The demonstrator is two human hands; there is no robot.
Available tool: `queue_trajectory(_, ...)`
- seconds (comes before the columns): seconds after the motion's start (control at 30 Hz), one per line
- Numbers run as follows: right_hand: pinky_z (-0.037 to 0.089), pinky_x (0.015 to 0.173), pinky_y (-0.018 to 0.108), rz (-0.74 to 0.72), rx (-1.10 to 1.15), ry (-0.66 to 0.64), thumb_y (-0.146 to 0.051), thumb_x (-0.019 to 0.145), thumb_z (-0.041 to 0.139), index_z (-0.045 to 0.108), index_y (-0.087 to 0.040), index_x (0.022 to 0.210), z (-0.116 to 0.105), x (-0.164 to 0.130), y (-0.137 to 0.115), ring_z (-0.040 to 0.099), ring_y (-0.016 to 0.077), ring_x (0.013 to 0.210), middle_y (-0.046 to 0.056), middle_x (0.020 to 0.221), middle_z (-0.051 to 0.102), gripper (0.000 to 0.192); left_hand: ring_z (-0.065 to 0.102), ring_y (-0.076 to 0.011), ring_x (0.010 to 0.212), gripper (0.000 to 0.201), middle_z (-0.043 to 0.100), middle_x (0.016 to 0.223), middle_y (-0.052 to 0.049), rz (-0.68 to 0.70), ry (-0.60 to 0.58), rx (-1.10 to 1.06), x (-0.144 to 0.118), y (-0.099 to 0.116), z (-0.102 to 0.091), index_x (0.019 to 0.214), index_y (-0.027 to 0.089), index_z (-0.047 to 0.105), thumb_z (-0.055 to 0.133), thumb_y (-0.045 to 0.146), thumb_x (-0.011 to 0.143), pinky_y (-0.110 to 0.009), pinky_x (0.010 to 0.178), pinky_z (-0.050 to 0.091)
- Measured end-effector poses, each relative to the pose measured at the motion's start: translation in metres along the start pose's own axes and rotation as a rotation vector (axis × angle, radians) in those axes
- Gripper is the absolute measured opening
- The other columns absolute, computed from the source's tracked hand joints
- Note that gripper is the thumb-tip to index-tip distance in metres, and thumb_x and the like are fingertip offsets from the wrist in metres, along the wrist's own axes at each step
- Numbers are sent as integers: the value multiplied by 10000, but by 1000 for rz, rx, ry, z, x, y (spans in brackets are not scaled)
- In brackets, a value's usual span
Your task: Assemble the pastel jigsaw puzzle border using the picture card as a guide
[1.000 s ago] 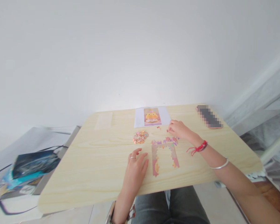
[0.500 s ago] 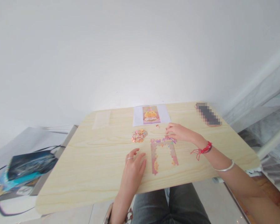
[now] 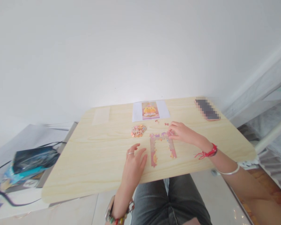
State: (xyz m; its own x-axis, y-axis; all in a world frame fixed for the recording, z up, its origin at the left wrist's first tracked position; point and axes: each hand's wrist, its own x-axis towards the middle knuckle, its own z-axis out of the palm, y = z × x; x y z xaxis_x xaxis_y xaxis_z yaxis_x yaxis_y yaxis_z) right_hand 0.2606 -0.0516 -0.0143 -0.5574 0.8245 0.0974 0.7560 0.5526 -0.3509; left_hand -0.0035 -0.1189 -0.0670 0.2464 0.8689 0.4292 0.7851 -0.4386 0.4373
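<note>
A partly joined jigsaw frame, pink and purple, lies on the pale wooden table as an upside-down U. My right hand rests at its top right corner with the fingertips pressed on the pieces there; whether they pinch a piece I cannot tell. My left hand lies flat on the table just left of the frame, fingers apart and holding nothing. A small heap of loose pieces sits beyond the left hand. Two stray pieces lie above the frame.
A reference picture of a yellow figure on white paper lies at the table's far edge, a phone at the far right. A dark bag with cables sits on a low surface to the left. White wall behind.
My right hand has moved from the stray pieces near the picture down onto the frame's top right corner. The left hand has stayed put. The view has shifted slightly.
</note>
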Motion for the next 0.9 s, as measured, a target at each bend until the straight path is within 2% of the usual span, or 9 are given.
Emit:
queue_trajectory(0.13, 375, 773, 311, 46, -3, 37, -297, 808, 575, 566, -182, 808, 1, -33, -24, 533, 190, 861, 52, 891, 560, 115, 502, -225, 941, 195, 483, 1126, -106, -5, -44, -4, -1, 7, -1, 967, 201, 616, 492, 203, 816, -432, 831, 483)
queue_trajectory(0.37, 336, 784, 325, 175, -28, 56, -254, 799, 592, 543, -185, 789, 26, -79, -61, 528, 194, 864, 44, 862, 580, 85, 490, -227, 950, 201, 463, 1140, -109, 8, -81, -28, -6, 13, -1, 987, 191, 607, 491, 199, 823, -437, 850, 466)
queue_trajectory(0.57, 321, 775, 322, 189, -94, 96, -221, 813, 567, 559, -180, 786, 36, -84, -72, 528, 192, 846, 48, 841, 587, 51, 494, -225, 944, 202, 465, 1137, -108, 13, -73, -22, -9, 13, -2, 993, 190, 604, 501, 197, 819, -432, 850, 465)
queue_trajectory(0.9, 318, 739, 318, 163, -181, 135, -215, 790, 606, 584, -162, 786, 37, -82, -75, 539, 177, 815, 35, 817, 594, 58, 499, -224, 942, 198, 472, 1127, -118, 18, -69, -3, -10, 14, -2, 979, 174, 616, 519, 179, 808, -418, 835, 474)
